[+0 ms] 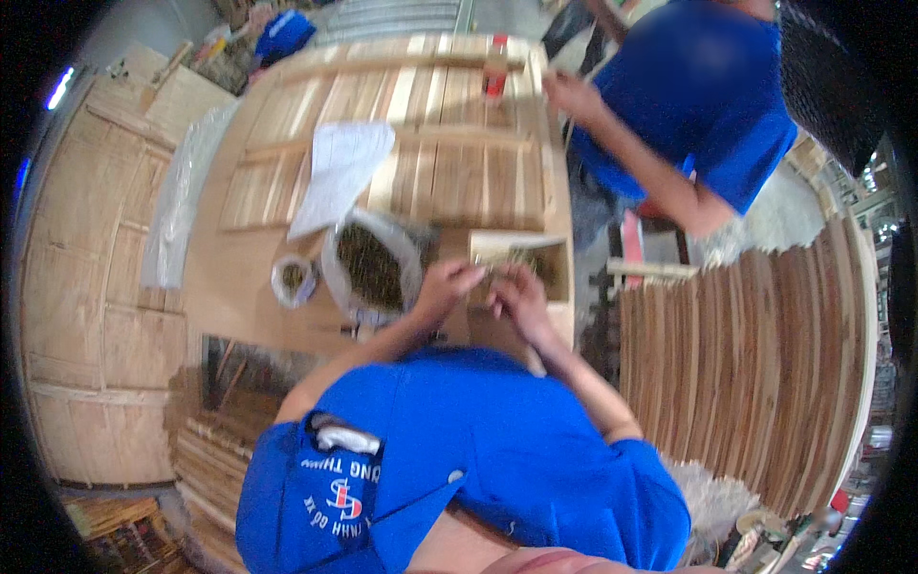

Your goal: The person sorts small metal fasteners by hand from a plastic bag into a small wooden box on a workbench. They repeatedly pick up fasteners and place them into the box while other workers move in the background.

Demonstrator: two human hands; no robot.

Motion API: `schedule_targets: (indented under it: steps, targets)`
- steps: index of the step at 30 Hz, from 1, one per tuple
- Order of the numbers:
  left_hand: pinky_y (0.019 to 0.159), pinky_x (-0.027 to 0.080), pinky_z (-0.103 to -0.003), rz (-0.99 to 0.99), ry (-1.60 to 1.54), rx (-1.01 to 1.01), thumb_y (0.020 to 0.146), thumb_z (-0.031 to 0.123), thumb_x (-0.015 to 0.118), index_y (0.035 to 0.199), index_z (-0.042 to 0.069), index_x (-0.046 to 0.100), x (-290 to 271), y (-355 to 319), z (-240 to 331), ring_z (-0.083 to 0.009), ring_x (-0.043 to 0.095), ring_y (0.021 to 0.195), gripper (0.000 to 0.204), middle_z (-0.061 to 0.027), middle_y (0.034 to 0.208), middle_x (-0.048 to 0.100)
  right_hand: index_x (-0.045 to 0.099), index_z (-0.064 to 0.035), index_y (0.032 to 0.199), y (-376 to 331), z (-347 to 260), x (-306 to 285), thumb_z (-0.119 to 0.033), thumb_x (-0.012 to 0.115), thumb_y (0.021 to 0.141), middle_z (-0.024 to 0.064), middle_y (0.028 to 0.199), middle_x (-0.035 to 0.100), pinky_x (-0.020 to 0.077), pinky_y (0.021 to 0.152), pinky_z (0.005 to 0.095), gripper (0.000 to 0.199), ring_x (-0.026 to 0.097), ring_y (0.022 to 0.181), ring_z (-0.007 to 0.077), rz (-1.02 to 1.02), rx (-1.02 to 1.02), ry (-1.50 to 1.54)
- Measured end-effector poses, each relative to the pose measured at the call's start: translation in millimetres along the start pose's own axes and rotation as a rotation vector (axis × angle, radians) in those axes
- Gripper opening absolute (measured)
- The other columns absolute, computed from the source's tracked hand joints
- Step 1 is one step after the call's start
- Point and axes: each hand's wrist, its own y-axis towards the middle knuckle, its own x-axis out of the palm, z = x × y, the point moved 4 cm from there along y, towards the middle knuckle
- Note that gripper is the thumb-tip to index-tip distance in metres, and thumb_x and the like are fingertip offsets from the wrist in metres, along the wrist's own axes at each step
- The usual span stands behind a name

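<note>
My left hand [447, 291] and my right hand [521, 298] meet in front of an open box [490, 241] at the table's near right. The left fingers are pinched together with their tips toward the right hand. My right hand is curled, its fingers closed close to the left fingertips. Anything between the fingers is too small and blurred to make out. Small brownish pieces lie in the box, partly hidden behind my hands. Left of my left hand stands an open clear plastic bag [409, 251] full of small dark-golden pieces, perhaps screws.
A small round white container [280, 284] stands beside the bag. Paper sheets [346, 163] lie on wooden panels [478, 182]; a red-topped bottle [494, 72] stands farther off. Across the table's right corner, a co-worker in blue [688, 96] reaches in. Stacked boards [736, 364] rise at right.
</note>
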Motion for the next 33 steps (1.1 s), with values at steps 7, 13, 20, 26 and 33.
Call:
schedule_targets:
  steps: [7,13,20,26,33]
  targets:
    - [0.061,0.043,-0.021,0.081,-0.108,0.221,0.082,0.014,0.062,0.086,-0.001,0.064,-6,4,20,-0.0060,0.054,0.067,0.015,-0.0027,0.073,0.063,0.045,-0.0050,0.109,15,-18,8,-0.008,0.049,0.089,0.0053,0.068,0.056,0.0403,0.047,0.0208,0.020,0.049,0.051,0.0101,0.004,-0.071,0.090]
    - [0.059,0.043,-0.021,0.040,0.049,0.290,0.082,0.012,0.063,0.084,0.001,0.065,-9,3,31,-0.0056,0.054,0.064,0.012,-0.0015,0.069,0.061,0.046,-0.0056,0.107,7,-9,13,-0.009,0.047,0.090,0.0053,0.069,0.056,0.0402,0.048,0.0204,0.017,0.050,0.053,0.0099,-0.048,-0.002,0.138]
    - [0.055,0.044,-0.021,-0.129,-0.115,0.199,0.083,0.012,0.063,0.092,0.001,0.063,14,1,34,-0.0065,0.055,0.060,0.015,-0.0014,0.068,0.061,0.046,-0.0041,0.108,-1,-18,10,-0.009,0.044,0.091,0.0063,0.074,0.056,0.0420,0.050,0.0215,0.018,0.051,0.058,0.0101,-0.011,-0.054,0.216]
    - [0.048,0.040,-0.022,-0.131,-0.018,0.271,0.081,0.012,0.064,0.081,0.000,0.063,15,17,33,-0.0049,0.053,0.053,0.012,-0.0012,0.060,0.059,0.047,-0.0041,0.109,2,-26,-2,-0.011,0.045,0.090,0.0076,0.077,0.059,0.0435,0.052,0.0218,0.020,0.053,0.059,0.0109,-0.070,-0.002,0.250]
    - [0.051,0.041,-0.025,-0.145,0.399,0.368,0.075,0.007,0.065,0.086,0.004,0.062,12,29,52,-0.0074,0.053,0.056,0.012,-0.0045,0.062,0.059,0.049,-0.0032,0.110,11,-32,-3,-0.014,0.048,0.091,0.0070,0.077,0.061,0.0446,0.049,0.0211,0.023,0.059,0.058,0.0123,-0.020,-0.027,-0.012]
